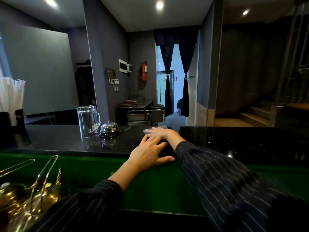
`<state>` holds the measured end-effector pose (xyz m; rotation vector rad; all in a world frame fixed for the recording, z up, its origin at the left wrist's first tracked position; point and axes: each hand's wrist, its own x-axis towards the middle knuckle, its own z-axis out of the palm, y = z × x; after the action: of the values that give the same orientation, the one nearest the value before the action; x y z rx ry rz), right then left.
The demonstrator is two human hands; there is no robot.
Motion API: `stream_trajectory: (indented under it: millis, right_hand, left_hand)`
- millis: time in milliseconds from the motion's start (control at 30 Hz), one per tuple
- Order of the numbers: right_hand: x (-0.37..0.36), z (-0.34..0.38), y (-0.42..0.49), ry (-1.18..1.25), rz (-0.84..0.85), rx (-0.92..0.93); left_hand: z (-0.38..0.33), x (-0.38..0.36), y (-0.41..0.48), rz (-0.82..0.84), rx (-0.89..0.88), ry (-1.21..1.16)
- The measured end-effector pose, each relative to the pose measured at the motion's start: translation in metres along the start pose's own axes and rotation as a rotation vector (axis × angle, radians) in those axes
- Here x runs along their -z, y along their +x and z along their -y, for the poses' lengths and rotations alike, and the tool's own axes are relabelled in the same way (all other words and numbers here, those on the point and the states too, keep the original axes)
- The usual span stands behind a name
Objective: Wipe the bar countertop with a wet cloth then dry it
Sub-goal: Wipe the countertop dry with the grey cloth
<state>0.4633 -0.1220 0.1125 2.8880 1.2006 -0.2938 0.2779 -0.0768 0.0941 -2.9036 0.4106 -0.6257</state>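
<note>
The black speckled bar countertop [63, 141] runs across the middle of the view. My right hand [161, 132] lies flat near its far edge, pressing down a grey cloth [163, 127] of which only a blurred corner shows past the fingers. My left hand [148, 153] rests flat at the counter's near edge, thumb hooked over the rim, with nothing in it. Both arms wear dark pinstriped sleeves.
An upturned glass mug [88, 121] and a chrome call bell [109, 128] stand left of my hands. A black holder with white straws [10, 101] sits at the far left. Brass taps [30, 195] rise at lower left. The counter stretches away to the right [242, 141].
</note>
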Motion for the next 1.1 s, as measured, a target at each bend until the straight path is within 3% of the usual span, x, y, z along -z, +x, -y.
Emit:
stream_trajectory:
  millis: [133,233,333,567,867,1100]
  right_hand:
    - [-0.001,-0.006,-0.05,0.062,-0.046,-0.044]
    - [-0.002,-0.009,-0.083,0.113,-0.092,-0.071]
    - [-0.004,-0.007,-0.093,0.121,-0.095,-0.142]
    - [-0.005,0.024,-0.082,0.101,-0.13,-0.296]
    - [-0.006,0.103,-0.063,0.081,-0.117,-0.134]
    - [-0.018,0.077,-0.111,0.101,-0.114,-0.04]
  left_hand:
    - [0.002,0.001,-0.02,-0.044,-0.107,0.074]
    - [0.03,-0.007,-0.054,-0.175,0.068,0.128]
    - [0.052,-0.022,-0.08,-0.204,0.269,0.104]
    - [0.041,-0.026,-0.081,-0.208,0.34,-0.022]
    - [0.043,-0.009,-0.081,-0.039,0.347,-0.04]
    - [0.036,0.0,-0.088,0.0,0.348,-0.019]
